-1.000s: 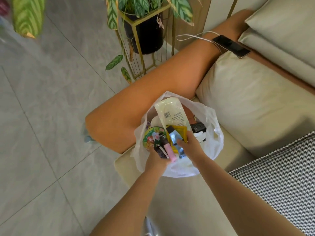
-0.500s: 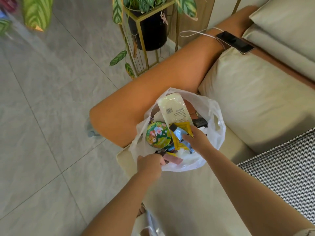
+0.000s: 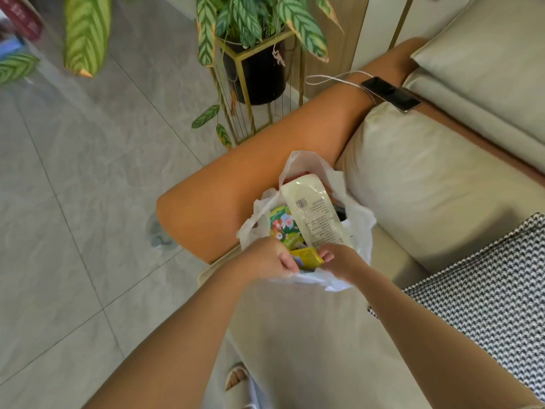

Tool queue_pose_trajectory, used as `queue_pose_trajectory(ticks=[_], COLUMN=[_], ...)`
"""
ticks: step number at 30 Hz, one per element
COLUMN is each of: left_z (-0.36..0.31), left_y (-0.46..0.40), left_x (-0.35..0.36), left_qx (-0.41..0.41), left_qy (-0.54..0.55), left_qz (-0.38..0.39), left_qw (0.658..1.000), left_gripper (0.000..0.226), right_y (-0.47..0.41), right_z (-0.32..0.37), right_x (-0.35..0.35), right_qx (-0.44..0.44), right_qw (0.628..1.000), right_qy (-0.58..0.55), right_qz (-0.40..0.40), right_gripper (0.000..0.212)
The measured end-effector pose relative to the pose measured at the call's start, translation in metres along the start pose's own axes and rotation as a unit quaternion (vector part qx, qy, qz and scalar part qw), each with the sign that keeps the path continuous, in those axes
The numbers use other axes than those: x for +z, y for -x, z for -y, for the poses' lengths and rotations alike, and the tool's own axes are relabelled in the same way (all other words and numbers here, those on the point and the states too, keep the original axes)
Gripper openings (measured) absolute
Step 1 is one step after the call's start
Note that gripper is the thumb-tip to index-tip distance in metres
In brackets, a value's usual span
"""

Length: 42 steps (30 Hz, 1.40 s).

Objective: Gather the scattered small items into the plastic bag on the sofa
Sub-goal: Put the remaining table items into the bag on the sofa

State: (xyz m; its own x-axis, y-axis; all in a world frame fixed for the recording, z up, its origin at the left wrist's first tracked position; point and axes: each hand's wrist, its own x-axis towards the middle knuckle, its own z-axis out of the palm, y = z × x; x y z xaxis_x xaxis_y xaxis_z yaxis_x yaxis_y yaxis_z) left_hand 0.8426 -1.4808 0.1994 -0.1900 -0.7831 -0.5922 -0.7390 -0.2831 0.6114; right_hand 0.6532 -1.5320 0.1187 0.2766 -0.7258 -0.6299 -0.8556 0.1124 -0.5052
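A white plastic bag (image 3: 363,231) stands open on the beige sofa seat (image 3: 309,335), against the orange armrest (image 3: 236,187). Inside it I see a long cream packet (image 3: 312,214), a round floral tin (image 3: 281,225) and a yellow sachet (image 3: 306,256). My left hand (image 3: 265,259) is at the bag's near rim, fingers curled on the plastic beside the sachet. My right hand (image 3: 342,261) is at the rim too, its fingertips pinching the sachet's right end. Whatever lies deeper in the bag is hidden.
A black phone (image 3: 390,94) with a white cable lies on the armrest at the back. A potted plant on a gold stand (image 3: 256,75) is on the tiled floor (image 3: 73,202) left of the sofa. A houndstooth cushion (image 3: 486,276) lies at the right.
The pink and dark items my left hand held over the bag are out of sight. Both hands have drawn together at the bag's near rim, and the yellow sachet has sunk lower.
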Motion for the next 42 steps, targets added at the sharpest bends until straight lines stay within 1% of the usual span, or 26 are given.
queue_pose_trajectory(ticks=[2, 5, 7, 8, 10, 12, 14, 15, 19, 22, 26, 29, 31, 35, 38, 40, 42], left_z=[0.001, 0.005, 0.007, 0.008, 0.009, 0.011, 0.014, 0.015, 0.012, 0.009, 0.007, 0.013, 0.021, 0.045, 0.071, 0.089, 0.106], left_y=[-0.001, 0.002, 0.003, 0.003, 0.004, 0.005, 0.006, 0.007, 0.011, 0.015, 0.027, 0.043, 0.056, 0.093, 0.134, 0.169, 0.206], left_x=[-0.002, 0.011, 0.024, 0.03, 0.04, 0.047, 0.049, 0.05, 0.052, 0.053, 0.055, 0.059, 0.064, 0.084, 0.105, 0.121, 0.137], left_qx=[-0.003, -0.03, -0.053, -0.067, -0.083, -0.093, -0.107, -0.11, -0.108, -0.105, -0.085, -0.064, -0.063, -0.075, -0.113, -0.142, -0.163], left_qy=[-0.014, -0.076, -0.101, -0.113, -0.138, -0.148, -0.146, -0.141, -0.099, -0.046, 0.019, 0.066, 0.096, 0.137, 0.151, 0.172, 0.18], left_qz=[0.004, 0.023, 0.033, 0.034, 0.004, -0.039, -0.062, -0.067, -0.06, -0.072, -0.115, -0.146, -0.164, -0.178, -0.194, -0.206, -0.228], left_qw=[1.0, 0.996, 0.993, 0.991, 0.987, 0.984, 0.982, 0.982, 0.987, 0.991, 0.99, 0.985, 0.98, 0.972, 0.963, 0.953, 0.943], left_gripper=[0.019, 0.02, 0.023, 0.026, 0.039, 0.053, 0.06, 0.059, 0.05, 0.051, 0.048, 0.041, 0.034, 0.026, 0.018, 0.023, 0.025], right_y=[-0.001, 0.001, 0.002, 0.003, 0.004, 0.006, 0.007, 0.008, 0.015, 0.022, 0.035, 0.049, 0.062, 0.098, 0.128, 0.148, 0.17], right_z=[0.0, 0.001, 0.0, 0.0, -0.002, -0.002, -0.003, -0.004, 0.001, 0.011, 0.027, 0.042, 0.052, 0.061, 0.064, 0.067, 0.074], right_x=[-0.003, -0.002, 0.001, 0.001, -0.001, -0.007, -0.015, -0.019, -0.022, -0.016, -0.005, 0.006, 0.016, 0.052, 0.088, 0.115, 0.139], right_qx=[-0.005, -0.011, -0.004, -0.004, -0.009, -0.012, -0.005, -0.001, -0.008, -0.015, -0.024, -0.025, -0.041, -0.09, -0.099, -0.132, -0.17], right_qw=[1.0, 1.0, 1.0, 1.0, 1.0, 0.997, 0.992, 0.991, 0.994, 0.997, 0.999, 0.998, 0.998, 0.995, 0.995, 0.99, 0.984], right_qy=[-0.018, -0.013, -0.004, 0.007, 0.004, -0.03, -0.045, -0.052, -0.073, -0.063, -0.029, -0.048, -0.053, -0.021, -0.01, 0.04, 0.054], right_qz=[-0.021, -0.022, -0.012, -0.008, -0.021, -0.066, -0.114, -0.121, -0.075, -0.045, -0.028, -0.019, -0.019, -0.046, -0.021, 0.006, 0.016], right_gripper=[0.028, 0.03, 0.038, 0.046, 0.067, 0.082, 0.087, 0.087, 0.081, 0.073, 0.063, 0.054, 0.044, 0.025, 0.011, 0.017, 0.018])
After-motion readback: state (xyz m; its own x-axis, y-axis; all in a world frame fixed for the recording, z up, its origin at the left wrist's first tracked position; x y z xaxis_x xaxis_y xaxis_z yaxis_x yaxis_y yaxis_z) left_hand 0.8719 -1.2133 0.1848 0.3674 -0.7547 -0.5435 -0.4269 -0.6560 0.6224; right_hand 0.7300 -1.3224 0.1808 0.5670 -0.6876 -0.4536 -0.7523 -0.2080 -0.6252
